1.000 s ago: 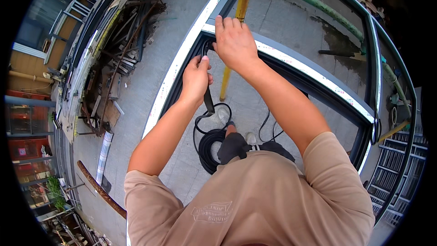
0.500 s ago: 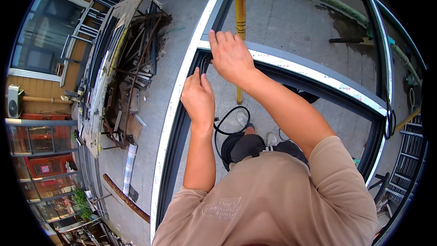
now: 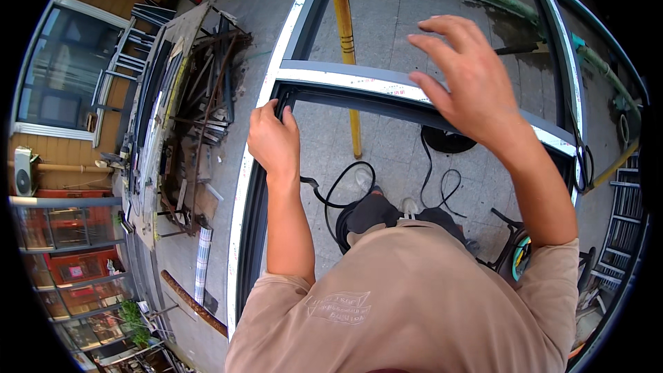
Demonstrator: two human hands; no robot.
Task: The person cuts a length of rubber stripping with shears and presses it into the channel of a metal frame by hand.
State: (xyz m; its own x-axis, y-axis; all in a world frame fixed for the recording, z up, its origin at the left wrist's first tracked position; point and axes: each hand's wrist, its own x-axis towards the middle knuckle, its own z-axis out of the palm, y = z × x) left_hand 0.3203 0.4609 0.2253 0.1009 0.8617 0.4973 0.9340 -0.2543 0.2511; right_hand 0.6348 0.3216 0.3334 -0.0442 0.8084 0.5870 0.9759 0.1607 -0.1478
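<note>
Works at the upper left inner corner of the lower opening in a dark metal frame (image 3: 335, 78), apparently partway through fitting a black flexible strip (image 3: 313, 182) into the channel along the inner edge. Sets the left hand (image 3: 274, 139) over the left rail (image 3: 242, 179), just below that corner, with thumb and fingers bent toward the channel and a gap between them. Cannot tell whether pinching the strip or only pressing on the frame, with the contact hidden under the hand. Holds the right hand (image 3: 476, 79) up over the crossbar, fingers spread and loosely curved, gripping nothing. Finds the strip beside the left forearm, looping down toward a black coil (image 3: 339, 224) on the floor near the feet; cannot trace its upper end past the arm.

Calls next, by judgement, for steady pressure from the left at the corner, for bringing the free right hand to the channel, and for enough slack to feed without twisting.

Shows red and dark print along the white film on the rails, too small for reliable reading. Bears pale outlined lettering (image 3: 338, 309) on the chest of the beige shirt (image 3: 428, 269), seemingly upside down from here. Makes out no legible writing on the pale patterned roll (image 3: 202, 262) at left.
</note>
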